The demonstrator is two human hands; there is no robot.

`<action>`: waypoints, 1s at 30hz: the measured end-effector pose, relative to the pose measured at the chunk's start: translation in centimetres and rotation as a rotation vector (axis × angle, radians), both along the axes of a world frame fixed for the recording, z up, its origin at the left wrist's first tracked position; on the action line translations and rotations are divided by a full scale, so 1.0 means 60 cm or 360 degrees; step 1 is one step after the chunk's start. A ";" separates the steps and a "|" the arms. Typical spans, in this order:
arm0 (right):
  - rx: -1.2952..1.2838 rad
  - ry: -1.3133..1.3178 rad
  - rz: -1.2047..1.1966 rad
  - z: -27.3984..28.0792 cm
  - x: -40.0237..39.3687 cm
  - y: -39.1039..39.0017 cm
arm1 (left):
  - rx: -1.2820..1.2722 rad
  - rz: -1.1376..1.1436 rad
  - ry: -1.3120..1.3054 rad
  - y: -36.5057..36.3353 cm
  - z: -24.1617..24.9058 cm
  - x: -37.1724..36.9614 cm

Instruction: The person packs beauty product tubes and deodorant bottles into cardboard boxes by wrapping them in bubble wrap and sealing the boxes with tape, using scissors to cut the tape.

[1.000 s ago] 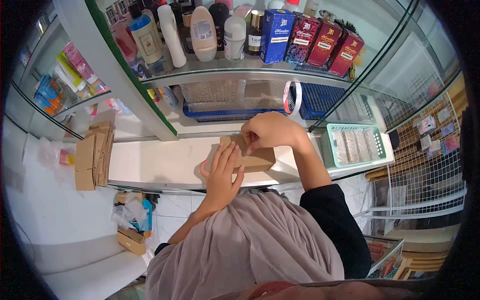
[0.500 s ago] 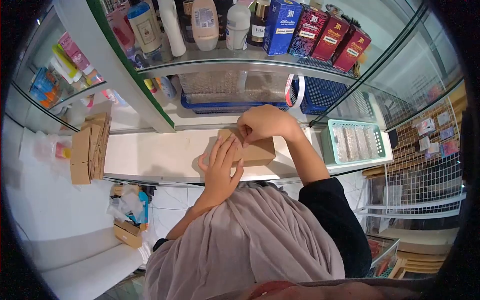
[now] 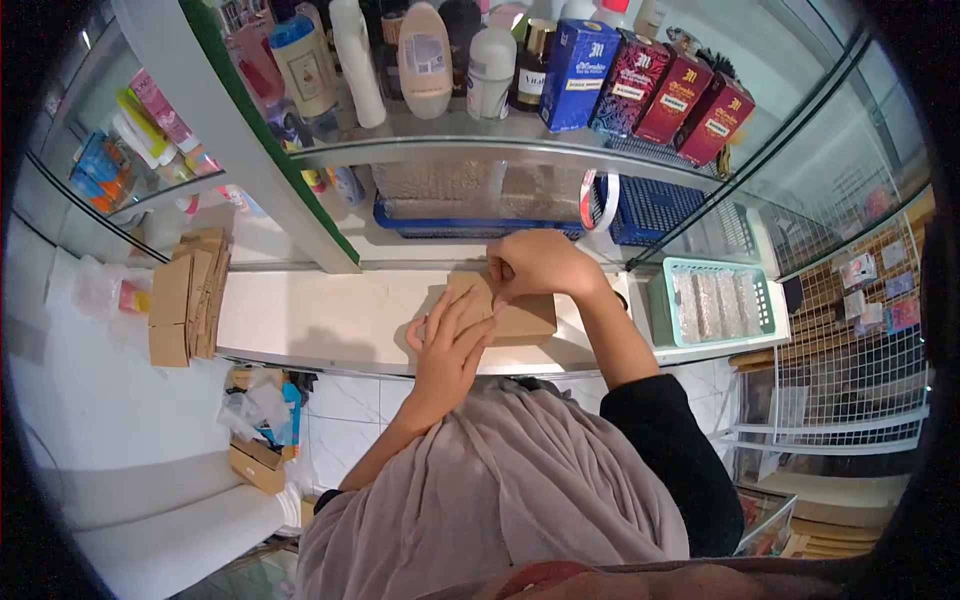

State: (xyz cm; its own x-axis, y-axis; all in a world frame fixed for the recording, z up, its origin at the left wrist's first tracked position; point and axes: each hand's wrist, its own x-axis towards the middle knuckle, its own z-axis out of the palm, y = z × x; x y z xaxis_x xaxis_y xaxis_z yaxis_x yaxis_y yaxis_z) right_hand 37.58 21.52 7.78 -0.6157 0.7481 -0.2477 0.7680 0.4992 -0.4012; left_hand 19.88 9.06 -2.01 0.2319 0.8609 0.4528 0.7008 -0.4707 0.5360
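A small brown cardboard box (image 3: 528, 320) lies on the white counter (image 3: 300, 315) in front of me. My left hand (image 3: 448, 345) rests on its left part, fingers stretched out and somewhat apart across the top. Over the box's upper middle is my right hand (image 3: 545, 265), its thumb and fingers pinched together close to the top surface. Whatever sits in that pinch is too small or hidden to make out. The left fingertips are close to the right fingertips.
Folded cardboard boxes (image 3: 185, 300) stand at the counter's left end. A mint green basket (image 3: 665, 300) with bubble-wrapped packets is on the right. Behind, a blue tray (image 3: 470, 228) sits under a glass shelf (image 3: 450, 150) of bottles and perfume boxes.
The whole scene sits slightly lower in view, as the head has tilted. My right fingertips have shifted slightly right over the box; my left hand still lies on it.
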 end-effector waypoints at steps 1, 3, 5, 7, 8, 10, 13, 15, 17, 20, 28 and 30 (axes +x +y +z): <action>0.0103 0.0126 0.0008 -0.010 0.005 0.001 | 0.0015 0.0003 -0.0009 0.001 0.002 0.000; 0.0318 0.0380 0.0033 -0.049 0.026 0.005 | 0.0007 0.0000 0.0013 0.002 0.001 -0.003; 0.0045 0.0612 -0.0079 -0.063 0.038 0.001 | 0.0009 0.0007 0.0006 0.003 -0.004 -0.003; -0.0133 0.1030 -0.0161 -0.089 0.050 -0.009 | 0.0020 0.0016 -0.0019 0.003 -0.008 -0.001; -0.0194 0.1102 -0.0215 -0.100 0.053 -0.016 | 0.0019 0.0018 -0.0046 0.002 -0.007 0.001; -0.0300 0.1229 -0.0324 -0.109 0.053 -0.026 | 0.0011 0.0024 -0.0063 0.001 -0.008 0.002; -0.0437 0.1351 -0.0533 -0.109 0.044 -0.040 | -0.0013 0.0021 -0.0112 0.000 -0.008 0.003; -0.0645 0.1426 -0.0690 -0.116 0.040 -0.042 | -0.0032 0.0021 -0.0142 -0.001 -0.006 0.005; -0.0654 0.1477 -0.0732 -0.120 0.037 -0.040 | -0.0011 0.0028 -0.0114 -0.001 -0.011 0.004; -0.0737 0.1478 -0.0810 -0.123 0.036 -0.038 | -0.0009 0.0041 -0.0083 -0.002 -0.010 0.004; -0.0462 0.1343 -0.0636 -0.114 0.037 -0.038 | -0.0079 0.0064 0.0037 -0.006 -0.003 0.011; -0.0429 0.1335 -0.0614 -0.115 0.037 -0.041 | -0.0092 0.0070 0.0053 -0.006 0.003 0.011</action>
State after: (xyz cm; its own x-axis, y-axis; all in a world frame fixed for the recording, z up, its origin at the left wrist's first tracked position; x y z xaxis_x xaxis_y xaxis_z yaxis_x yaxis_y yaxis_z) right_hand 39.79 19.05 0.86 -0.3942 0.9184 -0.0320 0.2708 0.0828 -0.9591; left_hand 20.54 8.70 -1.85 0.2074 0.8951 0.3947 0.7380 -0.4080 0.5375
